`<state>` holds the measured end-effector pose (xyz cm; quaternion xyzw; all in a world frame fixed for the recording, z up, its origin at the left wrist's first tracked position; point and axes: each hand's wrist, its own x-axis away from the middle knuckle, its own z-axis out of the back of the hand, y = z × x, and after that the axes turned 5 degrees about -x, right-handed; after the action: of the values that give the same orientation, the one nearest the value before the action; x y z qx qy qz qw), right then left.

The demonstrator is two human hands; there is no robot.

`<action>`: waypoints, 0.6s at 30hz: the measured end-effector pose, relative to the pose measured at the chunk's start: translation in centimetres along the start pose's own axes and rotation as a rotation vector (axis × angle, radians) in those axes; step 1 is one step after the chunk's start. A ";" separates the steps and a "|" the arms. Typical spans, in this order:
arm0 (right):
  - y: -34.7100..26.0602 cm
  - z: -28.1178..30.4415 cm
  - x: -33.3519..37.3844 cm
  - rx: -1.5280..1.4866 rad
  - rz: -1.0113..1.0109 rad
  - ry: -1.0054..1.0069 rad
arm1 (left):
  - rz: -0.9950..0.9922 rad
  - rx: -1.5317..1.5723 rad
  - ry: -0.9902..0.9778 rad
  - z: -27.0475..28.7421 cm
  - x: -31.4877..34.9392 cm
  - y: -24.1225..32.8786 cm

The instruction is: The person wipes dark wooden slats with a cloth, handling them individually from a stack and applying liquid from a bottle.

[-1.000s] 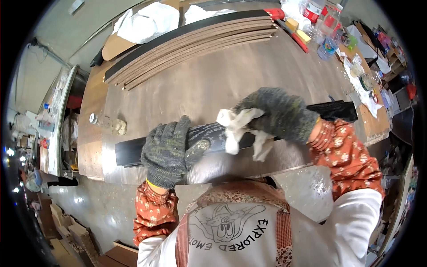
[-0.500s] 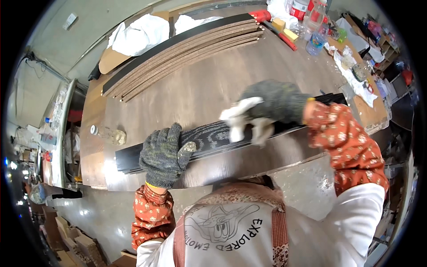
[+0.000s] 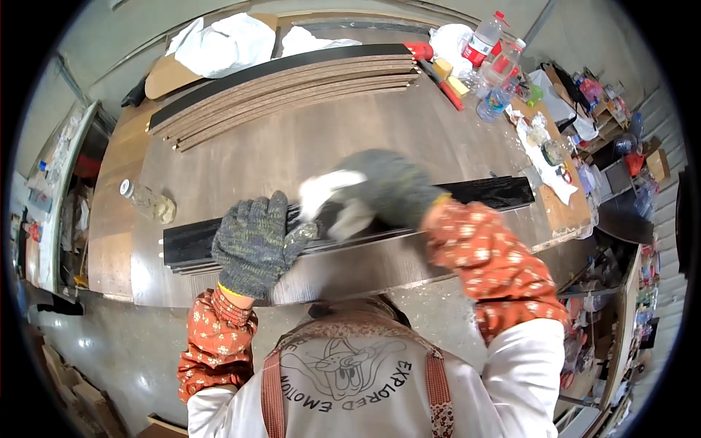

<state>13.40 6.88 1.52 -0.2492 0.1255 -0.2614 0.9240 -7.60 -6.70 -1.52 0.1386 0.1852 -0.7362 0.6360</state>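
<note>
Across the near side of the table lies a small stack of black wood-grain boards [image 3: 493,193]. My left hand [image 3: 252,241], in a dark grey knit glove, rests on the stack's left part with its fingers stretched out and the thumb toward the right. In a matching glove, my right hand [image 3: 391,188] is blurred by motion over the middle of the top board. It grips a white cloth [image 3: 332,196], which hangs down onto the black surface. My right hand's fingers are partly smeared, and the cloth hides some of the board.
Farther back lies a stack of boards [image 3: 292,87] with brown edges. A glass jar [image 3: 150,203] lies tipped at the left. At the back right are plastic bottles [image 3: 496,102], yellow sponges [image 3: 458,86] and a red-handled tool [image 3: 450,95]. White plastic bags [image 3: 226,47] lie along the back.
My right hand has swept the cloth left along the top board, closer to my left hand. My left hand stays on the boards. The whole view has shifted somewhat.
</note>
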 end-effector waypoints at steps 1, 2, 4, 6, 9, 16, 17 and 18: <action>2.4 1.3 2.2 0.205 -0.008 0.043 | -0.006 -0.013 0.032 -0.1 0.1 0.0; 6.7 2.4 5.7 0.359 0.076 0.192 | -0.021 -0.010 0.075 -0.2 -0.1 0.3; 6.8 7.7 10.1 0.556 -0.223 0.053 | 0.032 0.031 0.086 0.0 -0.1 0.5; 7.3 9.9 12.5 0.162 -0.821 0.379 | 0.047 0.102 0.061 -0.1 -0.2 0.8; 6.9 9.7 13.0 0.251 -0.662 0.567 | 0.049 0.121 0.050 0.6 -0.4 0.9; -5.9 -3.9 3.9 0.271 -0.076 0.295 | -0.009 0.010 0.009 -0.6 0.2 0.1; -4.8 -4.6 4.3 0.423 0.050 0.525 | 0.035 0.023 -0.081 0.4 0.0 0.4; -3.6 -3.5 6.2 0.402 -0.208 0.404 | 0.014 0.022 -0.079 0.4 0.0 0.3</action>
<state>15.78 -0.52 -0.13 -0.0156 0.2263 -0.4183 0.8795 -7.28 -6.94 -1.21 0.1176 0.1506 -0.7387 0.6464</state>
